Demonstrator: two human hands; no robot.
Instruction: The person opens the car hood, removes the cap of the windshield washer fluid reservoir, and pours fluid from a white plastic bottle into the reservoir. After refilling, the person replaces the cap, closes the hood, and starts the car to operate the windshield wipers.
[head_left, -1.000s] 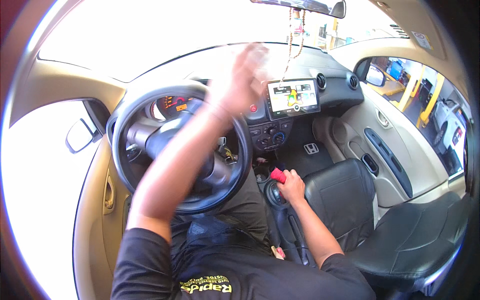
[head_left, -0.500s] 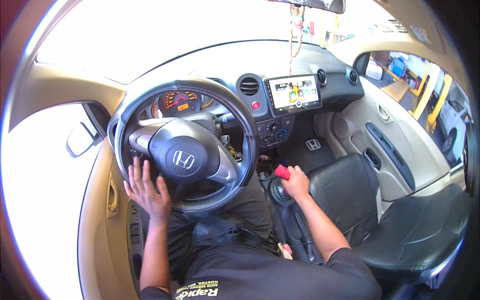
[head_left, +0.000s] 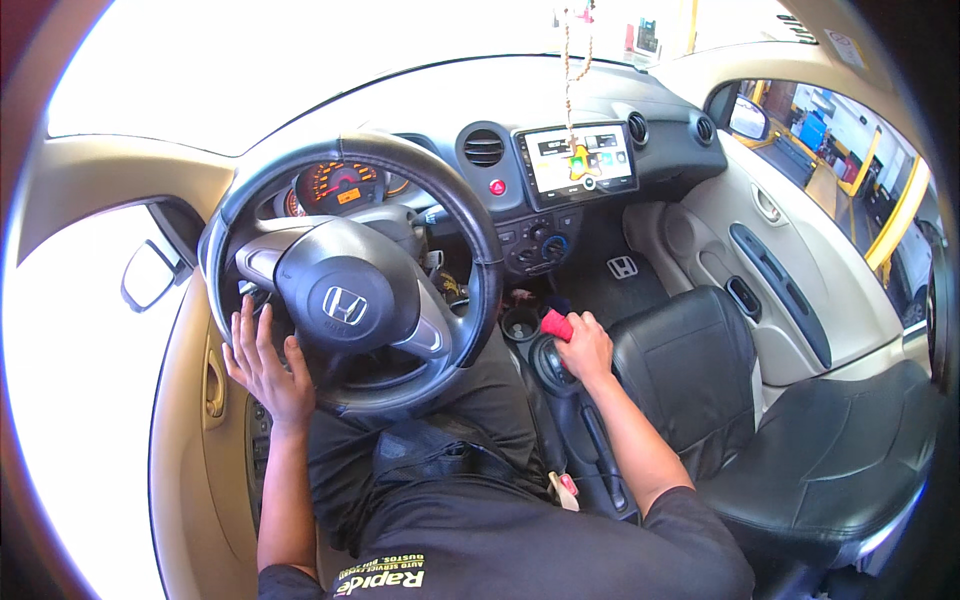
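My left hand [head_left: 268,371] rests against the lower left of the black steering wheel [head_left: 486,262], its fingers stretched out and apart and not wrapped round the rim. Between the front seats, my right hand [head_left: 588,350] is closed round the top of the gear lever. A red cover on the gear lever [head_left: 557,325] sticks out on the thumb side, and the rest of its top is hidden in my palm. Below it sits the round shifter base [head_left: 547,362]. Behind the wheel, the instrument cluster [head_left: 340,185] glows orange.
A lit touchscreen [head_left: 578,165] stands mid-dashboard, above the climate knobs [head_left: 553,247]. The handbrake lever [head_left: 597,440] lies behind the shifter. To the right is a black passenger seat [head_left: 685,375]. The driver's door [head_left: 185,430] borders my left arm. Beads [head_left: 568,90] hang before the windscreen.
The whole view has shifted a little, so the cabin sits further left and higher. My left hand stays spread at the wheel, and my right hand keeps hold of the gear lever.
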